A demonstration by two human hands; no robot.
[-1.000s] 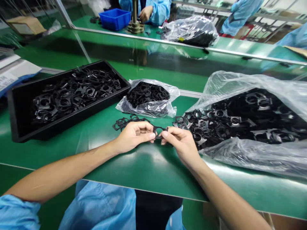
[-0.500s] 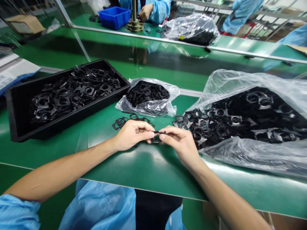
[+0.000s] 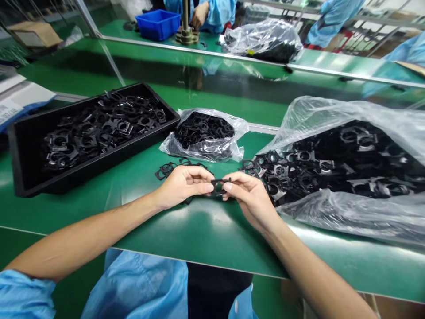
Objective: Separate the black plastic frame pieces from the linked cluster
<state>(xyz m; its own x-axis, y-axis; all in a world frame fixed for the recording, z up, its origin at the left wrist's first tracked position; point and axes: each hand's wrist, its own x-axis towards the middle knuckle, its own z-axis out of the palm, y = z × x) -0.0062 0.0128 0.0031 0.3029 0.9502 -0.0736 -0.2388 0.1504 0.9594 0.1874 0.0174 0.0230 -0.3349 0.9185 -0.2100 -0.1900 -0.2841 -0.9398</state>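
Between my two hands is a small black plastic part with a round opening [image 3: 218,182], held up over the green table [image 3: 199,235]. My left hand [image 3: 182,187] pinches its left side between thumb and fingers. My right hand [image 3: 249,195] grips the right side the same way. Loose black ring-shaped parts [image 3: 166,169] lie on the table just behind my left hand, some of them hidden by it. To the right of my right hand, a heap of black parts [image 3: 299,170] spills from a large clear plastic bag [image 3: 318,108].
A black tray [image 3: 99,166] full of similar parts stands at the left. A smaller clear bag [image 3: 238,125] of black rings lies behind my hands. Beyond a metal rail, a co-worker's hand [image 3: 200,15], a blue bin [image 3: 157,24] and another filled bag [image 3: 265,37] are visible.
The black part has been tilted between my fingers, so more of its face and opening shows. Both hands stay nearly in place. The co-worker's hand has shifted slightly.
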